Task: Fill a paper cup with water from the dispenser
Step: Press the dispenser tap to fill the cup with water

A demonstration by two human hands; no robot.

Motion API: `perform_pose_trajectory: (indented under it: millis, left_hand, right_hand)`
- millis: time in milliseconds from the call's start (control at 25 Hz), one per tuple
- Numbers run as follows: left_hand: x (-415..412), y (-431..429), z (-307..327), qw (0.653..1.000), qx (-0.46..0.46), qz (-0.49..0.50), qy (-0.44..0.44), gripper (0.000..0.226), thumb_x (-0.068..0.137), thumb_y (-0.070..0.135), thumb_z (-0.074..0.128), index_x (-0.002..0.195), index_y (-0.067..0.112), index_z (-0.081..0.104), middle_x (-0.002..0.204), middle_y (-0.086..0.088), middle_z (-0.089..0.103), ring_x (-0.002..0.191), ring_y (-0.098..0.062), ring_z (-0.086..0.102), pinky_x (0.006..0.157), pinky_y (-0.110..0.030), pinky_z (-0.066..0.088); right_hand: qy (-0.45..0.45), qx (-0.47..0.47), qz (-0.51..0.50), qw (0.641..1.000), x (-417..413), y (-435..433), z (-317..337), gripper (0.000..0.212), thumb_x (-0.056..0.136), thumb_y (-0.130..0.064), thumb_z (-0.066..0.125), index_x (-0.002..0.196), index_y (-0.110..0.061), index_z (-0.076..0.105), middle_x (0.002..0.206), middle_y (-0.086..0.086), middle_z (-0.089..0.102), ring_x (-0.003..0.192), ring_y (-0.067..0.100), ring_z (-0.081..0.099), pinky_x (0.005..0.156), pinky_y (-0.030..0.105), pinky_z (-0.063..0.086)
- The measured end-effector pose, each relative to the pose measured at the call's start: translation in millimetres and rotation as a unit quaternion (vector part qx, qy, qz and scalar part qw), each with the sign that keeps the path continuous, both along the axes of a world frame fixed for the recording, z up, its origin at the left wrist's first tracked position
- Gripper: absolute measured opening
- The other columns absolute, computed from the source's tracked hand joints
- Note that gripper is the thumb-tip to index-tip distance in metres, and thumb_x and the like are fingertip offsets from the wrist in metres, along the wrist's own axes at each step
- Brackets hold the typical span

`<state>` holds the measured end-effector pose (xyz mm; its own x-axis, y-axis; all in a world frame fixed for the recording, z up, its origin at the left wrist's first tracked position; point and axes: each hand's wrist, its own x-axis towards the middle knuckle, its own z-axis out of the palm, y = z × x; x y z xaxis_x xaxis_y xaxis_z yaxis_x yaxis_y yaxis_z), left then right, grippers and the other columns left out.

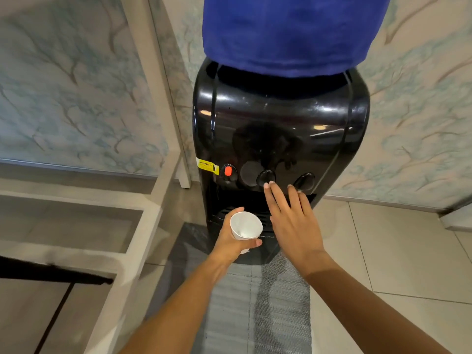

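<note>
Fingers of the left hand point(231, 237) wrap round a white paper cup point(245, 226), thumb on its near side and the other fingers curled over its far rim. The cup is tilted, its open mouth turned up toward the camera, and its inside looks dry and empty. It is held just in front of the dark recess at the foot of the black water dispenser point(281, 118), near the slotted drip tray point(264, 221) and low of the taps.

The right hand point(293, 221) holds nothing; it is spread flat, palm down, fingers stretched away from the person. Its two longest fingertips point(269, 184) reach the lower edge of the middle black tap button point(267, 177) (whether they press it or only touch it cannot be told). Another finger lies close below the right black tap button point(304, 180). Left of those sit a round black knob point(250, 173), then a red tap button point(228, 171), then a yellow warning label point(208, 166) on the dispenser's left edge.

A blue cover point(293, 34) cloaks the bottle on top of the dispenser. A grey woven mat point(255, 302) runs along the floor from the dispenser toward the person, between the two forearms. At left stands a pale frame shelf point(143, 215); wallpaper with bluish tree branches point(71, 85) covers the walls on both sides.
</note>
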<state>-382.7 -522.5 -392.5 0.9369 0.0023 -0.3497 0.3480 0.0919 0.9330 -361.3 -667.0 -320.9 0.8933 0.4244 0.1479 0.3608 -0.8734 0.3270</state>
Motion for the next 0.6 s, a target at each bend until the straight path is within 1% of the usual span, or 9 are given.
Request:
perform_pose_trajectory:
  millis: [80,120,200,240,320,400,520,560,600]
  left_hand:
    - [10,-7,-10,1.000,0.002,0.009,-0.002,0.080,0.062,-0.002,0.081,0.116,0.042,0.042,0.116,0.010,0.049,0.107,-0.010,0.049,0.070,-0.017,0.048]
    - [16,-10,-12,1.000,0.002,0.017,-0.007,0.080,0.062,-0.003,0.080,0.118,0.039,0.042,0.115,0.010,0.050,0.106,-0.010,0.049,0.071,-0.017,0.048]
    - [30,-15,-13,0.999,-0.008,0.034,-0.014,0.079,0.062,-0.004,0.080,0.119,0.034,0.042,0.112,0.010,0.052,0.103,-0.008,0.051,0.063,-0.011,0.050]
    - [37,-18,-12,0.999,-0.013,0.038,-0.019,0.076,0.062,-0.005,0.079,0.119,0.031,0.043,0.109,0.010,0.054,0.101,-0.006,0.052,0.059,-0.008,0.050]
    - [51,-21,-11,0.999,-0.008,0.039,-0.027,0.068,0.063,-0.002,0.080,0.116,0.024,0.045,0.106,0.008,0.057,0.098,-0.005,0.055,0.058,-0.005,0.048]
    - [61,-23,-9,0.999,0.002,0.036,-0.027,0.066,0.064,0.001,0.081,0.118,0.016,0.047,0.107,0.001,0.062,0.098,-0.007,0.059,0.060,-0.006,0.048]
    - [71,-23,-10,0.999,0.019,0.031,-0.029,0.063,0.064,0.005,0.082,0.119,0.011,0.052,0.111,-0.008,0.066,0.100,-0.015,0.063,0.060,-0.010,0.050]
    - [73,-23,-10,0.999,0.021,0.026,-0.031,0.060,0.064,0.005,0.082,0.117,0.012,0.055,0.109,-0.009,0.067,0.099,-0.015,0.064,0.060,-0.010,0.050]
    - [74,-22,-11,0.999,0.021,0.023,-0.033,0.055,0.065,0.005,0.082,0.113,0.015,0.057,0.105,-0.007,0.068,0.096,-0.012,0.065,0.059,-0.010,0.050]
  right_hand:
    - [-0.019,0.001,0.005,1.000,4,-3,-7,0.082,0.082,-0.025,0.062,0.146,-0.009,0.014,0.147,0.006,0.038,0.126,0.030,0.045,0.105,0.038,0.038]
    - [-0.029,0.006,0.008,1.000,5,-3,-11,0.081,0.079,-0.024,0.065,0.145,-0.009,0.020,0.147,0.005,0.040,0.124,0.030,0.048,0.103,0.038,0.040]
    - [-0.055,0.016,0.018,0.998,6,-3,-17,0.078,0.073,-0.021,0.069,0.141,-0.009,0.033,0.145,0.003,0.043,0.118,0.029,0.053,0.097,0.037,0.045]
    - [-0.067,0.020,0.019,0.997,6,-2,-20,0.077,0.072,-0.021,0.070,0.140,-0.009,0.036,0.142,0.003,0.046,0.114,0.029,0.055,0.094,0.037,0.047]
    - [-0.076,0.025,0.007,0.997,8,-2,-25,0.080,0.072,-0.024,0.072,0.141,-0.011,0.035,0.131,0.003,0.056,0.104,0.026,0.059,0.088,0.035,0.050]
    - [-0.081,0.025,-0.008,0.996,8,-2,-25,0.082,0.072,-0.028,0.072,0.142,-0.014,0.033,0.113,0.003,0.062,0.092,0.023,0.060,0.081,0.033,0.050]
    - [-0.072,0.029,-0.030,0.996,9,2,-22,0.079,0.074,-0.027,0.070,0.143,-0.016,0.031,0.086,0.002,0.057,0.072,0.019,0.051,0.067,0.031,0.047]
    - [-0.066,0.031,-0.037,0.997,10,4,-21,0.079,0.075,-0.026,0.069,0.143,-0.017,0.031,0.081,0.001,0.054,0.069,0.018,0.047,0.063,0.030,0.044]
    - [-0.061,0.031,-0.041,0.997,10,5,-19,0.078,0.075,-0.024,0.068,0.143,-0.017,0.030,0.079,0.001,0.052,0.067,0.018,0.045,0.061,0.030,0.042]
